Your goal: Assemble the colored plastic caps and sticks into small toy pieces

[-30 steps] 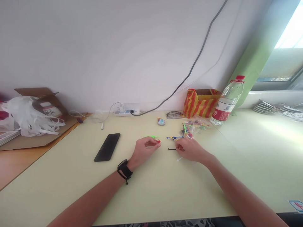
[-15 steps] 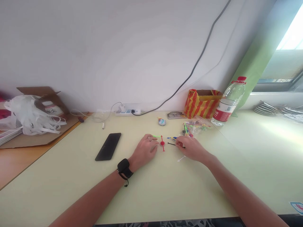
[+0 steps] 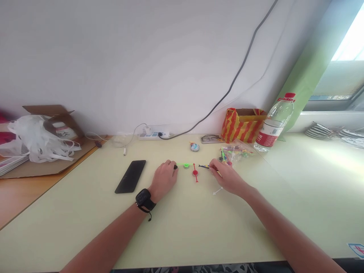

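Observation:
My left hand (image 3: 164,177) is closed, its fingertips on a small black piece (image 3: 175,167), mostly covered by the fingers. Just right of it lies a green spinner arrow with a round base (image 3: 186,165). A red spinner arrow with a round base (image 3: 195,173) rests between my hands. My right hand (image 3: 227,176) pinches a black arrow (image 3: 204,166), which points left and overlaps a blue one. Below the right fingers a white arrow (image 3: 217,191) lies on the table.
Behind the right hand is a clear bag of colourful pieces (image 3: 240,149). A striped bag (image 3: 243,127), a water bottle (image 3: 274,123), glasses (image 3: 210,137) and a small round tin (image 3: 195,146) stand farther back. A black phone (image 3: 130,176) lies left, near a power strip (image 3: 153,133).
My left hand has moved left, uncovering the green arrow's base and now touching a small black piece. My right hand has shifted slightly up and left with the black arrow, which now lies over the blue one.

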{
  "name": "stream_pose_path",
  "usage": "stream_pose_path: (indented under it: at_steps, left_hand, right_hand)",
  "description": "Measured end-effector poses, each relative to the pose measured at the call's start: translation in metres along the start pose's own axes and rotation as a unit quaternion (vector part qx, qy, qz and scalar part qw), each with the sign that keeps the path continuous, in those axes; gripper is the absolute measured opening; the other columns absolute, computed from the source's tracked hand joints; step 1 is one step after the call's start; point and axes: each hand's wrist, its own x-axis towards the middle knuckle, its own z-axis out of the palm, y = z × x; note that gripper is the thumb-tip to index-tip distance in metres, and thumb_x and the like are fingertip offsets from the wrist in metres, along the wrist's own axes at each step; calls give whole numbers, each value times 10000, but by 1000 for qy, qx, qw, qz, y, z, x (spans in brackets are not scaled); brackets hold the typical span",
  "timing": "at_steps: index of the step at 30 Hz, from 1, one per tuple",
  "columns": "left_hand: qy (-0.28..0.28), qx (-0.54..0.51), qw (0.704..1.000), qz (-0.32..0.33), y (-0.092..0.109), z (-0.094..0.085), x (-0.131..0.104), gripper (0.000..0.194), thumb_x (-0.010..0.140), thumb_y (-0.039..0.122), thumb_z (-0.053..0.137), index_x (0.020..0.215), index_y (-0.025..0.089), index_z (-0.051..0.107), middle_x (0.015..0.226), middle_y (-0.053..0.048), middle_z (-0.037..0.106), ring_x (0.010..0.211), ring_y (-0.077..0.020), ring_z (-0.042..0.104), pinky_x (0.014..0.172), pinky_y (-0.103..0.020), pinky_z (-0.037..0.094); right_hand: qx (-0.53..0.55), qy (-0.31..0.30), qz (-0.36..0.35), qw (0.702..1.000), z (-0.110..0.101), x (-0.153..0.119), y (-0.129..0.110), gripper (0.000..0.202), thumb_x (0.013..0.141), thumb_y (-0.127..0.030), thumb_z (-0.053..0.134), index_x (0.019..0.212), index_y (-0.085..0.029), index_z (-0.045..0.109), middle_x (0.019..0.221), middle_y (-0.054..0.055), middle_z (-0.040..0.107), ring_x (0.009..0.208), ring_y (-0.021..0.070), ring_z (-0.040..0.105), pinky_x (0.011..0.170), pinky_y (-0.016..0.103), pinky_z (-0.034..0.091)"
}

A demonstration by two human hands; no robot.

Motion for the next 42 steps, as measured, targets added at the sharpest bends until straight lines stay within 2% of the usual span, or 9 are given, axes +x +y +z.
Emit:
stream_pose_path:
  at_steps: [3,5,7,12,16,19,23,35,42]
  left_hand:
    - [59,-23,998,20,4,-2,1,122,970,282,571,997,199,656,971,-98,689,903,-287,634,782,-406,473]
    - [97,-102,989,34,8,-3,0,137,962,339,608,996,214,651,1007,-83,698,940,-280,637,808,-406,489]
    - [103,-220,969,42,13,-2,-1,163,954,381,635,1005,226,641,1032,-62,707,952,-249,653,825,-382,517]
    - [16,-482,876,29,26,9,-5,237,904,403,722,1005,199,660,933,-35,727,841,-179,701,794,-315,588]
    - [-35,-557,830,27,33,11,-8,316,843,379,798,1071,177,713,1023,-75,767,934,-218,741,884,-367,616]
    - [-72,-580,810,38,37,7,-11,350,841,357,808,1130,180,718,1101,-94,777,1008,-245,748,963,-413,607]
    - [-80,-584,807,48,42,3,-13,299,873,355,779,1112,180,738,1102,-96,782,1016,-255,751,975,-425,608]
    - [-73,-553,828,61,42,4,-13,284,880,352,762,1117,198,785,1117,-93,792,1012,-272,761,971,-454,623]
    - [-54,-553,830,54,41,5,-14,248,853,341,796,1047,187,793,1061,-93,798,979,-265,765,941,-431,630]
  right_hand:
    - [41,26,17,999,2,1,0,123,1049,-279,338,955,-246,410,821,11,579,699,188,525,626,314,392]
    - [88,41,24,995,3,2,0,88,1035,-302,387,979,-242,419,855,25,590,740,193,549,655,321,431]
    - [132,46,17,990,2,3,-3,101,1025,-325,425,992,-236,460,874,39,609,761,195,565,667,325,459]
    - [194,52,-22,979,4,3,-16,201,1015,-343,483,1012,-222,644,935,70,667,780,185,593,700,328,501]
    - [287,37,-26,957,15,1,-25,224,1023,-326,474,1131,-237,649,1057,78,693,910,194,657,807,350,548]
    - [317,29,-27,947,21,-1,-29,193,1008,-318,514,1138,-235,630,1050,65,690,873,176,665,817,344,559]
    - [319,11,-25,947,24,-2,-30,182,1004,-287,516,1140,-241,627,1044,57,700,920,182,673,843,342,561]
    - [275,-12,-41,960,25,-5,-29,197,998,-226,486,1124,-256,634,1034,54,712,923,196,682,840,346,556]
    - [243,-25,-33,969,25,-7,-27,171,999,-229,483,1108,-250,612,984,46,713,862,190,672,743,316,527]
